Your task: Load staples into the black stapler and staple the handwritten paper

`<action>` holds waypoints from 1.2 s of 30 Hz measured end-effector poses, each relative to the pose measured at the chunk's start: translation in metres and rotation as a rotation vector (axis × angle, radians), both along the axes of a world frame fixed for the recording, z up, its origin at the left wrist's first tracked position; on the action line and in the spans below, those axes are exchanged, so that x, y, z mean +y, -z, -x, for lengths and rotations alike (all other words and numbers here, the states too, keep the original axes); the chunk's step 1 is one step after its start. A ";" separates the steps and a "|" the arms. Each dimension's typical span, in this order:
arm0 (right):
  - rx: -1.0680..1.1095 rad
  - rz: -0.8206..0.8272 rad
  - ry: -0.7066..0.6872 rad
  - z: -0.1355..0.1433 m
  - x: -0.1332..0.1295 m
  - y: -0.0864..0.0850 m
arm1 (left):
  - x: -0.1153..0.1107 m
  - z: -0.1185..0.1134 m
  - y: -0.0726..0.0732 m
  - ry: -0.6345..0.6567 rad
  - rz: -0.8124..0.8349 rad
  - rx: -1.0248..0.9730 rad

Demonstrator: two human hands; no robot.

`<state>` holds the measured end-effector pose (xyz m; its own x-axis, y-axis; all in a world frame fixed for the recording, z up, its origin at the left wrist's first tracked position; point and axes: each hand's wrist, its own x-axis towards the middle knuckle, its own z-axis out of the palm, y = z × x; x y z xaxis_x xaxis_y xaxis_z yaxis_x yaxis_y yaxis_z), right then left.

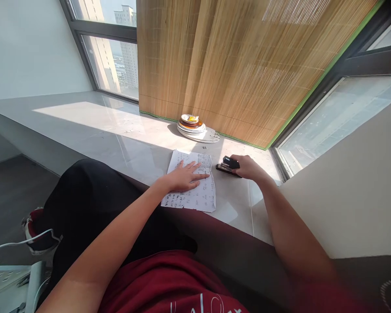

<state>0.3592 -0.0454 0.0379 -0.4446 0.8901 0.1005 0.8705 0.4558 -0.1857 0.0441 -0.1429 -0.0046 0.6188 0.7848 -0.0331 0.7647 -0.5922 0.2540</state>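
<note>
A dark red top (pixel 163 282) with white script lettering (pixel 211 304), loose black trousers (pixel 91 195), and a red, white and dark shoe (pixel 37 232).

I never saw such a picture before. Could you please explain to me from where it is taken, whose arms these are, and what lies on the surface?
There is no robot here. The only picture comes from a camera worn on a person's head, looking forward and down, so the two bare arms are that person's own.

The surface is a pale ledge by the windows. The left hand lies on a sheet of paper covered with writing, its fingers spread. To the right of the paper, the right hand holds a black stapler on the ledge.

Farther back, near the blind, is a stack of plates. Two tiny dark bits lie in front of it, too small to identify.
</note>
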 end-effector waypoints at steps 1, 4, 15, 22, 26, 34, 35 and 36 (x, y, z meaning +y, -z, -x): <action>0.004 -0.053 0.103 0.000 0.000 -0.001 | -0.001 0.000 -0.001 -0.001 0.007 -0.009; 0.169 -0.231 0.308 0.022 -0.011 -0.004 | -0.004 0.001 -0.007 -0.042 -0.084 -0.166; 0.286 -0.003 -0.146 0.151 -0.081 0.010 | -0.010 0.102 0.003 -0.665 -0.522 -0.634; 0.422 0.257 -0.162 0.103 -0.035 0.008 | -0.010 0.120 0.020 -0.813 -0.413 -0.582; 0.435 0.044 0.030 0.106 0.001 0.016 | -0.008 0.119 0.020 -0.838 -0.390 -0.567; 0.016 0.080 -0.107 0.187 0.053 0.050 | -0.008 0.123 0.018 -0.866 -0.399 -0.696; 0.013 0.084 -0.131 0.200 0.055 0.051 | -0.008 0.124 0.017 -0.875 -0.409 -0.730; 0.013 0.087 -0.155 0.212 0.057 0.051 | -0.008 0.125 0.017 -0.887 -0.418 -0.766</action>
